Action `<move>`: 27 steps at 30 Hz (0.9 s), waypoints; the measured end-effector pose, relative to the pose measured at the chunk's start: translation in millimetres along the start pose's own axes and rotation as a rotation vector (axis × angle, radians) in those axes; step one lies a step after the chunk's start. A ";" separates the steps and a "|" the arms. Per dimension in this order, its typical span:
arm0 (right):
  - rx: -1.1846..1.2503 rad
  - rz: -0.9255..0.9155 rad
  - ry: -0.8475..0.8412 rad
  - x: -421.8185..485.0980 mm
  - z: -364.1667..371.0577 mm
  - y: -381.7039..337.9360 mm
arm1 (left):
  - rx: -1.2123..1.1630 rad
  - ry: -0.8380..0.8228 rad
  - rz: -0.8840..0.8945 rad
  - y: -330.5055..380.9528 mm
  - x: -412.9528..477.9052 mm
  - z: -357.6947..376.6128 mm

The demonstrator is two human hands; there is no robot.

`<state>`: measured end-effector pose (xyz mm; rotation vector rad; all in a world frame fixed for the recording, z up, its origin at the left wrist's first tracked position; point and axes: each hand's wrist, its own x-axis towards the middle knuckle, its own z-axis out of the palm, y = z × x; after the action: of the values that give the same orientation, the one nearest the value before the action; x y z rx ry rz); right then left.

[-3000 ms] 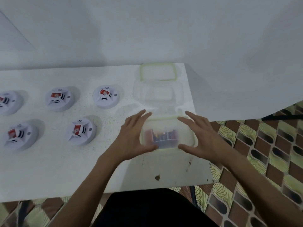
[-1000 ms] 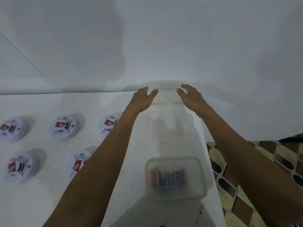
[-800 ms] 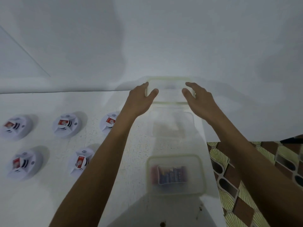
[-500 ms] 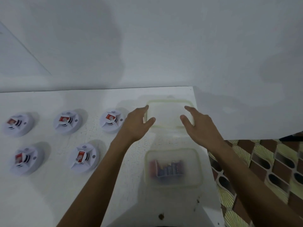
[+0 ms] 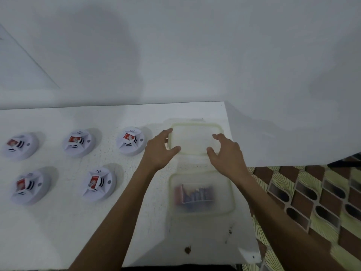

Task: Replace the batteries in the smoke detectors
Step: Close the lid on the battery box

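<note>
Several white round smoke detectors lie in two rows on the white table point(image 5: 58, 227), among them one point(image 5: 131, 141) nearest my hands and one point(image 5: 98, 183) in the front row. Each shows a red battery in its middle. A cloudy plastic box point(image 5: 201, 194) with red and blue batteries inside sits near the table's right edge. Just behind it is a pale green-rimmed lid point(image 5: 192, 139). My left hand point(image 5: 158, 151) grips the lid's left side and my right hand point(image 5: 226, 151) grips its right side, fingers curled over the edges. What lies under the lid is unclear.
The table ends just right of the lid and box, with a patterned brown and yellow tiled floor point(image 5: 312, 192) beyond. A white wall point(image 5: 175, 55) rises behind the table. A dark speck point(image 5: 188, 249) marks the table's front edge.
Both hands left the battery box, reached to the far right corner, took the lid and brought it nearer. It now sits lower, just behind the battery box.
</note>
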<state>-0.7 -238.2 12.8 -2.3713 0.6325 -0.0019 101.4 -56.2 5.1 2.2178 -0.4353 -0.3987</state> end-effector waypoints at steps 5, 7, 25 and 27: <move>0.112 0.017 -0.011 4.6 -8.8 0.8 | 0.074 -0.010 0.004 1.3 4.0 3.6; 0.110 -0.016 -0.038 5.2 -15.4 6.6 | 0.060 -0.040 0.011 0.1 4.7 2.1; -0.545 -0.430 -0.407 63.1 -33.1 5.9 | 0.698 -0.341 0.365 13.6 48.0 -9.9; -0.542 -0.449 -0.367 64.7 -28.7 6.6 | 0.690 -0.318 0.382 13.3 49.8 -7.0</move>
<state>48.8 -288.7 20.5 -2.8769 -0.1027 0.4458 146.3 -81.2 12.9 2.6401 -1.3057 -0.4367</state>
